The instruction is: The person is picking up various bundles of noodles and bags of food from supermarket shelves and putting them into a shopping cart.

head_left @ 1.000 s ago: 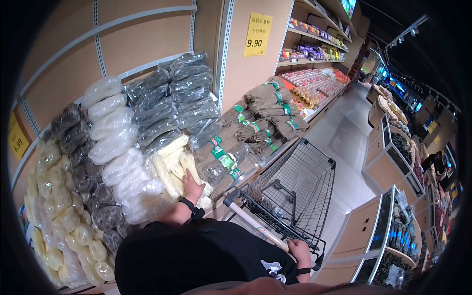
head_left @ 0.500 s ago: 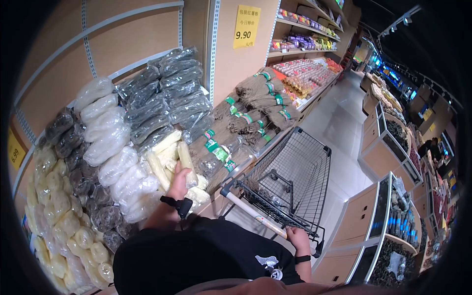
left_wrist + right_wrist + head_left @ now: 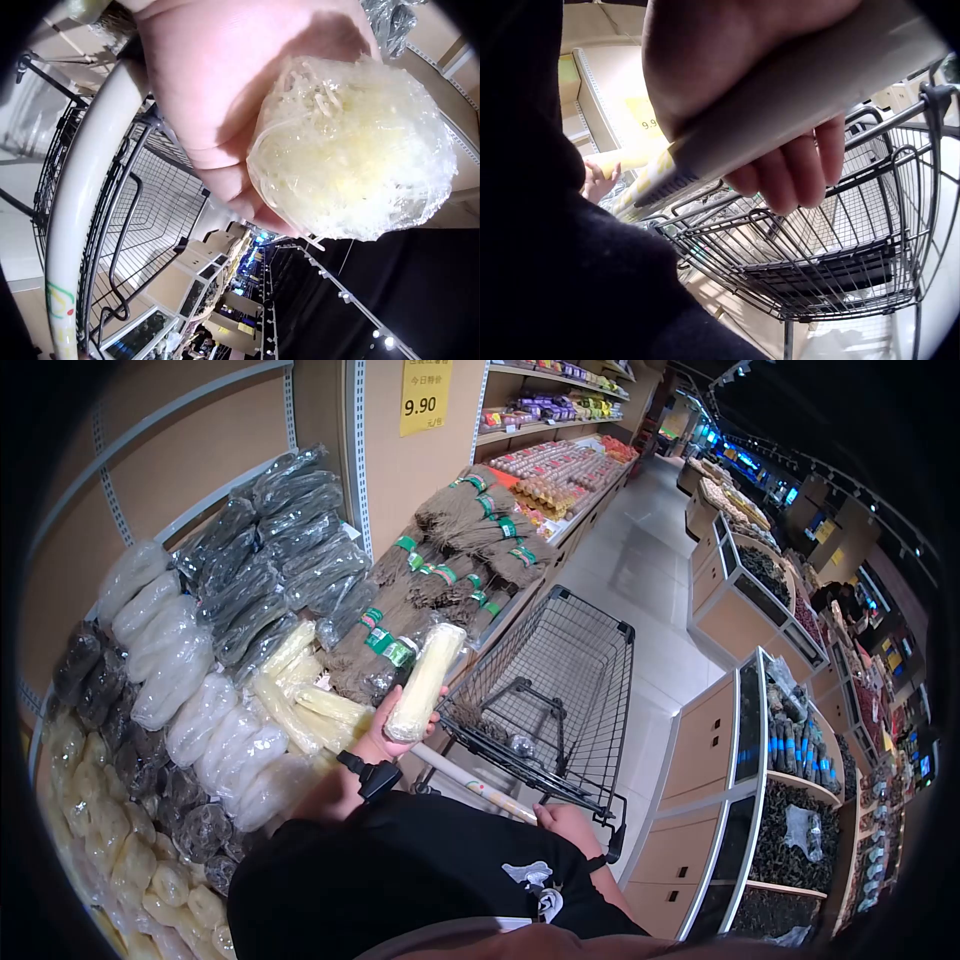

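My left hand [image 3: 380, 732] holds a pack of pale yellow dried noodles [image 3: 425, 682] in clear plastic, raised above the shelf beside the cart. In the left wrist view, the rounded end of the noodle pack [image 3: 356, 150] faces the camera, and my fingers curve along its side. Similar yellow packs [image 3: 288, 720] lie on the shelf to the left of this hand. My right hand [image 3: 570, 828] grips the white handle [image 3: 480, 788] of a wire shopping cart [image 3: 570, 680]. In the right wrist view its fingers [image 3: 802, 172] wrap under the bar.
White bundles [image 3: 172, 665], dark bundles [image 3: 270, 575] and brown noodle bundles with green labels [image 3: 395, 645] are stacked on the left shelf. A few items lie low in the cart. Wooden display bins [image 3: 700, 790] stand right of the aisle [image 3: 650, 570].
My left hand has lifted the noodle pack off the pile and carried it right, towards the cart. The view has turned to the right. My right hand has stayed on the cart handle.
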Action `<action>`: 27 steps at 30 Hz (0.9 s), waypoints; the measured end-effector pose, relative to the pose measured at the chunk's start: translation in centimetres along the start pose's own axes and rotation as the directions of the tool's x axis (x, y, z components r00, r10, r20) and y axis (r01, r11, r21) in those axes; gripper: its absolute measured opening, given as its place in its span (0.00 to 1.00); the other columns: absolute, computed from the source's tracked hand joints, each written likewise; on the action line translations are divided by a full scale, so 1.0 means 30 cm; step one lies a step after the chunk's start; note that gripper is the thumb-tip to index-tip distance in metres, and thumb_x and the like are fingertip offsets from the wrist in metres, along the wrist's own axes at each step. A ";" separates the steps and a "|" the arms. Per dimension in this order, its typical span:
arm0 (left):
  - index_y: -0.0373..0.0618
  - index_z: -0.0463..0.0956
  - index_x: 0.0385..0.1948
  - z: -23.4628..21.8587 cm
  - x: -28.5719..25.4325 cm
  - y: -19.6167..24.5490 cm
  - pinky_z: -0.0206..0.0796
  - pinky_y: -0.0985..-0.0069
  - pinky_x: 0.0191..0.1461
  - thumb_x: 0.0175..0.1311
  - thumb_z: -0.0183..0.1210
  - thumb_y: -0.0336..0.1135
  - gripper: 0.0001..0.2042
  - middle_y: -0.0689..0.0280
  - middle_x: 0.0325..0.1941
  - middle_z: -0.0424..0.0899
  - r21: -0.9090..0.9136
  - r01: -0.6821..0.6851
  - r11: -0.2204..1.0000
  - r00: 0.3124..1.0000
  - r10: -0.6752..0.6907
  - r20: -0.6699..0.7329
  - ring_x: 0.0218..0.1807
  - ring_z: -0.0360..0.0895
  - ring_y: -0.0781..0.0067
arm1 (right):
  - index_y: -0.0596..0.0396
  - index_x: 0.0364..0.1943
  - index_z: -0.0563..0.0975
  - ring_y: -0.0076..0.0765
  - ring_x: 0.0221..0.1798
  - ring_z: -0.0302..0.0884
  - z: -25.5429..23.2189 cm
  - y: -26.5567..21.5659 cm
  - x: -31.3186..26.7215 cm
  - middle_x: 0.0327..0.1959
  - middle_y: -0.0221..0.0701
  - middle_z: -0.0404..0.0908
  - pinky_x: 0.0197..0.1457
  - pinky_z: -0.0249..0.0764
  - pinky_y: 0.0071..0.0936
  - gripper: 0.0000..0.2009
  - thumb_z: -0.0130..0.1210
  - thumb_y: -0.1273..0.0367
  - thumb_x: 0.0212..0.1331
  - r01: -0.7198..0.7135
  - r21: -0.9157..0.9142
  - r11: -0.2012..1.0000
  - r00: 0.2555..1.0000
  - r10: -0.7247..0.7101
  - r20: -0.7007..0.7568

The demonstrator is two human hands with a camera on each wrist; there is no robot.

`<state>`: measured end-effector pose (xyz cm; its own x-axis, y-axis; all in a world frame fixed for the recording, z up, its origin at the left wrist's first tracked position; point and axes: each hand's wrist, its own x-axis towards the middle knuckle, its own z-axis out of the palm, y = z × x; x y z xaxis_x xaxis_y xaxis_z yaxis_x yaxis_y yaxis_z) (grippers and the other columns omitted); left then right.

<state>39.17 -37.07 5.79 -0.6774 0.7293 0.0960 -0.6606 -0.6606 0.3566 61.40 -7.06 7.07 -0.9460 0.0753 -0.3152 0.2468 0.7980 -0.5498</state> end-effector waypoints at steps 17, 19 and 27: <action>0.49 0.37 0.70 0.183 0.185 -0.091 0.61 0.72 0.63 0.53 0.58 0.23 0.44 0.59 0.69 0.53 0.555 0.169 0.814 0.977 -0.213 0.015 0.65 0.61 0.67 | 0.55 0.67 0.50 0.34 0.60 0.67 -0.063 -0.252 0.377 0.61 0.37 0.65 0.58 0.67 0.28 0.31 0.49 0.67 0.64 0.042 0.970 0.240 0.927 -0.372 0.052; 0.49 0.31 0.70 0.127 0.216 -0.127 0.54 0.74 0.65 0.51 0.63 0.25 0.50 0.56 0.69 0.52 0.949 -0.130 0.286 0.978 -0.124 0.171 0.67 0.57 0.73 | 0.55 0.66 0.52 0.36 0.59 0.68 0.022 -0.319 0.456 0.59 0.36 0.67 0.59 0.66 0.31 0.29 0.50 0.70 0.62 0.205 0.973 0.104 0.925 -0.344 -0.158; 0.49 0.52 0.67 0.037 0.047 0.114 0.60 0.76 0.57 0.66 0.52 0.41 0.29 0.65 0.66 0.62 0.900 0.233 0.370 0.971 -0.135 -0.196 0.60 0.65 0.74 | 0.65 0.56 0.62 0.46 0.39 0.77 -0.057 -0.229 0.495 0.44 0.46 0.74 0.40 0.79 0.38 0.26 0.49 0.61 0.58 -0.144 0.957 -0.250 0.936 -0.350 0.050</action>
<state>36.32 -38.11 8.16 -0.6325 0.7624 -0.1369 -0.1110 0.0858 0.9901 45.30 -10.40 7.48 -0.9609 -0.2382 -0.1412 0.2761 -0.7831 -0.5572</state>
